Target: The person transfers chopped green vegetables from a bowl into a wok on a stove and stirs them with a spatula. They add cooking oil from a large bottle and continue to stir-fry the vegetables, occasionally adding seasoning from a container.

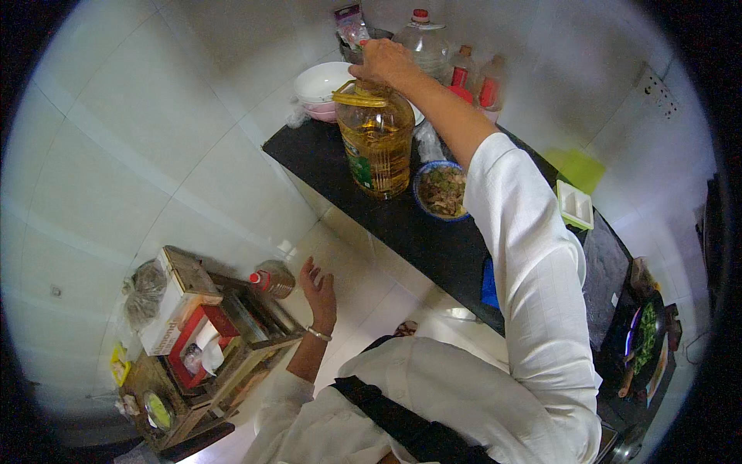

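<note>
On the dark counter stands a large clear jug of yellow cooking oil [377, 147] with a yellow handle. My right hand [384, 63] is closed over the jug's top; its fingers and palm hide the cap. My left hand [318, 295] hangs in the air, low and left of the counter, fingers apart and nothing in it. Next to it, a bottle with a red cap [274, 280] stands by the wooden stand. A blue-rimmed bowl of food [442, 190] sits right of the jug, and a white bowl [321, 82] sits behind it on the left.
Farther back are a big clear jug with a red cap [421, 46] and red-labelled bottles [488, 87]. A white and green tray [574, 205] lies at the counter's right. A wok with greens [645, 340] is at far right. Boxes [185, 294] crowd a wooden stand [232, 379] at lower left.
</note>
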Motion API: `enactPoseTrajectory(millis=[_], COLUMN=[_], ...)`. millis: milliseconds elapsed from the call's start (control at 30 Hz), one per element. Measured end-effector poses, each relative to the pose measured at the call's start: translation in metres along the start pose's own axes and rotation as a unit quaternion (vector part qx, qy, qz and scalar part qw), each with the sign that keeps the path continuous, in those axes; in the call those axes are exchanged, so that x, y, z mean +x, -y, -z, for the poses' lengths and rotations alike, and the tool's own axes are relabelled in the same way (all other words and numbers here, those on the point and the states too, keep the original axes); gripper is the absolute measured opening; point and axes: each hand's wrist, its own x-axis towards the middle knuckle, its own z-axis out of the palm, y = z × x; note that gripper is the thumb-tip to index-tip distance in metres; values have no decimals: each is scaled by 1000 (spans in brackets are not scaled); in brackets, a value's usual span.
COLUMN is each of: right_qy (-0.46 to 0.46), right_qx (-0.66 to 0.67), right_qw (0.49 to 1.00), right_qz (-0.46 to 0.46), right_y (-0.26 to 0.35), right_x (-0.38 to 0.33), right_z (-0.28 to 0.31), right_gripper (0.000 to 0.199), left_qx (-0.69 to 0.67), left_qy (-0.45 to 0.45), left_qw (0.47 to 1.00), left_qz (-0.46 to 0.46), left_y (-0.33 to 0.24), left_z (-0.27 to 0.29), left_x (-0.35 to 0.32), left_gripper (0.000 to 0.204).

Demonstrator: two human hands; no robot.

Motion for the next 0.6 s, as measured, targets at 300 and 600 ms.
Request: enactPoseTrajectory(millis=[300, 600], right_qy=[239, 32], right_qx=[133, 254], right_qw=[936, 946], right_qz=[221, 197], right_y=[-34, -6], right_x=[23, -16], right_z=[10, 19], right_gripper=[29, 33], left_qx=[-32, -70], left_qy=[-29, 5], left_qw=[996, 993], left_qz=[79, 90], left_y=[43, 60], left_z=[28, 11], left_x=[-29, -55], left_gripper=[52, 47])
